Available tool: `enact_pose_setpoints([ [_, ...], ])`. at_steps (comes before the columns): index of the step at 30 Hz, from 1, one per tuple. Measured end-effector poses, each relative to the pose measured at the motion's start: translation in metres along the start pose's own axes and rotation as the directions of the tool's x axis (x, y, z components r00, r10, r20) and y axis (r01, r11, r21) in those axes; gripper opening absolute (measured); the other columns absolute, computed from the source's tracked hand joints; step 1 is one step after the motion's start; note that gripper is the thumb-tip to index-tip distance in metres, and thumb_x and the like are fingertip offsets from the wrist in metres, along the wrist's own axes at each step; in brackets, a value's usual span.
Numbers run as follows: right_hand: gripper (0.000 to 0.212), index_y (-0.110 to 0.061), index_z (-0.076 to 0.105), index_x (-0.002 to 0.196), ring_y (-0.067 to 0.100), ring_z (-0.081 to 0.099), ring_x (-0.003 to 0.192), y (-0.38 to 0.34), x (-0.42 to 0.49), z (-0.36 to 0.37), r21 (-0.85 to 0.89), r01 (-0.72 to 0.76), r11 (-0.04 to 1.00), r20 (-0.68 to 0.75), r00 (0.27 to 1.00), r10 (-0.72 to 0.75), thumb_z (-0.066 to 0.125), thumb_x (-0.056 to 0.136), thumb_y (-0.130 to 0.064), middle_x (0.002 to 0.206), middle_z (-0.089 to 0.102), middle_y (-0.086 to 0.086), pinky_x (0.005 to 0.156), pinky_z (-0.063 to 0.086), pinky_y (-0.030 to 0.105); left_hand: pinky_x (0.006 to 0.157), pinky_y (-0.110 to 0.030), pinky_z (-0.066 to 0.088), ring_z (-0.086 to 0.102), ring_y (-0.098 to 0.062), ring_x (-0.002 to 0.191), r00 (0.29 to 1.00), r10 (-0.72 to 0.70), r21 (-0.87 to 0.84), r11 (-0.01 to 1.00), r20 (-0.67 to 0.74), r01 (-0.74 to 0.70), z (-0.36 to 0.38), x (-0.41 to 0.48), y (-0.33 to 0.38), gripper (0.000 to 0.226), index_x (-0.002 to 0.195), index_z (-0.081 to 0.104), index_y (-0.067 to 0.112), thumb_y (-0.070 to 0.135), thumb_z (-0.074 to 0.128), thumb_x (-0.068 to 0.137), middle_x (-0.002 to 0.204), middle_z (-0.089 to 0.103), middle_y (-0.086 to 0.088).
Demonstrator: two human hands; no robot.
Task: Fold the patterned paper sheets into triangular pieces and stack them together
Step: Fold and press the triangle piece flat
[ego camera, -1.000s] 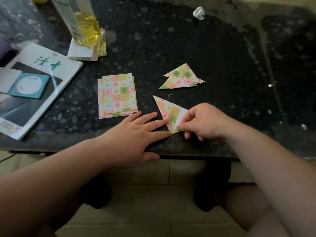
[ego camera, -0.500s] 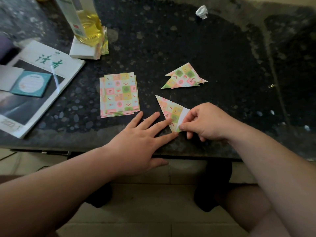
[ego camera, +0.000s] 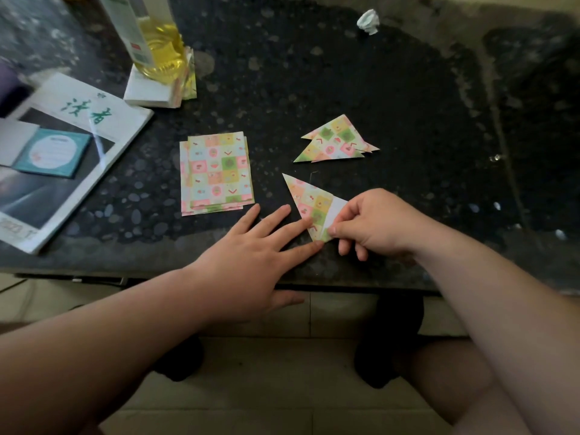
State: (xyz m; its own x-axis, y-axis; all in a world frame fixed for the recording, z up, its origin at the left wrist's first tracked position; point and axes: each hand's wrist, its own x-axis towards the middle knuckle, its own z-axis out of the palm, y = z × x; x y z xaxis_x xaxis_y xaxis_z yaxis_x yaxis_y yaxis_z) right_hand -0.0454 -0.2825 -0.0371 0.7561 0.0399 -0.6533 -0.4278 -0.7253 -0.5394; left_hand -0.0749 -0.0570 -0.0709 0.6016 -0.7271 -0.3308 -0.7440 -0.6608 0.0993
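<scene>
A half-folded patterned sheet [ego camera: 309, 202] lies near the front edge of the dark table [ego camera: 408, 105], shaped as a triangle with a white flap on its right. My right hand [ego camera: 373, 226] pinches that flap and the sheet's lower corner between thumb and forefinger. My left hand [ego camera: 254, 255] lies flat with fingers spread, its fingertips pressing the sheet's left edge and lower tip. A stack of flat patterned sheets [ego camera: 216, 172] sits to the left. A pile of folded triangular pieces [ego camera: 335, 141] rests behind the sheet.
A magazine [ego camera: 62, 152] with a teal card [ego camera: 51, 153] lies at the left. A bottle of yellow liquid [ego camera: 150, 36] stands on a white pad at the back left. A crumpled paper ball [ego camera: 367, 22] sits at the back. Tiled floor shows below the table edge.
My left hand's fingertips have slid slightly along the sheet's lower edge. The right hand keeps its pinch on the flap; the view has shifted a little.
</scene>
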Motion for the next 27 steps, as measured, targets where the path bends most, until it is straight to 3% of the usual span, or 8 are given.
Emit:
enact_pose_setpoints([
  [5,0.011,-0.012,0.074,0.089,0.008,0.057,0.040,-0.0013,-0.0005,0.0029,0.025,-0.022,0.999,-0.031,0.999,0.023,0.069,0.096,-0.018,0.069,0.077,0.001,0.052,0.043,0.022,0.126,-0.056,-0.006,-0.020,-0.025,0.156,1.000,-0.011,0.004,1.000,0.030,0.011,-0.0032,-0.0002,0.0022,0.082,0.160,-0.010,0.044,0.079,0.015,0.089,0.171,-0.015,0.006],
  [10,0.012,-0.012,0.073,0.086,0.008,0.059,0.042,-0.0022,0.0004,0.0044,0.027,-0.027,0.999,-0.043,0.999,0.028,0.070,0.096,-0.019,0.068,0.076,0.000,0.055,0.044,0.024,0.125,-0.058,-0.003,-0.015,-0.028,0.157,1.000,0.000,0.016,1.000,0.023,0.000,-0.0015,-0.0001,0.0013,0.083,0.158,-0.010,0.046,0.079,0.002,0.083,0.172,-0.010,0.003],
  [14,0.009,-0.009,0.072,0.089,0.013,0.065,0.046,-0.0016,0.0001,0.0023,0.082,-0.051,0.995,-0.013,0.999,0.053,0.069,0.096,-0.014,0.069,0.076,0.006,0.043,0.041,0.020,0.125,-0.059,-0.001,-0.013,-0.029,0.157,1.000,-0.008,0.015,1.000,0.010,0.008,-0.0018,0.0010,0.0034,0.080,0.159,-0.004,0.046,0.079,0.007,0.087,0.172,-0.008,0.002],
  [20,0.004,0.001,0.066,0.096,0.025,0.075,0.060,-0.0006,-0.0026,-0.0023,0.238,-0.131,0.962,0.081,0.990,0.115,0.062,0.097,0.001,0.072,0.075,0.017,0.045,0.055,0.026,0.125,-0.058,-0.005,-0.017,-0.027,0.156,1.000,-0.013,-0.005,1.000,0.022,0.013,-0.0046,0.0006,0.0043,0.079,0.159,-0.006,0.047,0.077,0.014,0.089,0.171,-0.012,0.003],
  [27,0.009,-0.005,0.071,0.094,0.015,0.070,0.052,-0.0024,-0.0014,0.0011,0.109,-0.084,0.990,0.009,0.996,0.083,0.066,0.098,-0.011,0.068,0.076,0.008,0.042,0.047,0.019,0.126,-0.056,-0.006,-0.019,-0.026,0.156,1.000,-0.009,-0.019,1.000,0.006,0.009,-0.0033,-0.0006,0.0049,0.084,0.159,-0.013,0.042,0.079,0.015,0.088,0.171,-0.014,0.005],
])
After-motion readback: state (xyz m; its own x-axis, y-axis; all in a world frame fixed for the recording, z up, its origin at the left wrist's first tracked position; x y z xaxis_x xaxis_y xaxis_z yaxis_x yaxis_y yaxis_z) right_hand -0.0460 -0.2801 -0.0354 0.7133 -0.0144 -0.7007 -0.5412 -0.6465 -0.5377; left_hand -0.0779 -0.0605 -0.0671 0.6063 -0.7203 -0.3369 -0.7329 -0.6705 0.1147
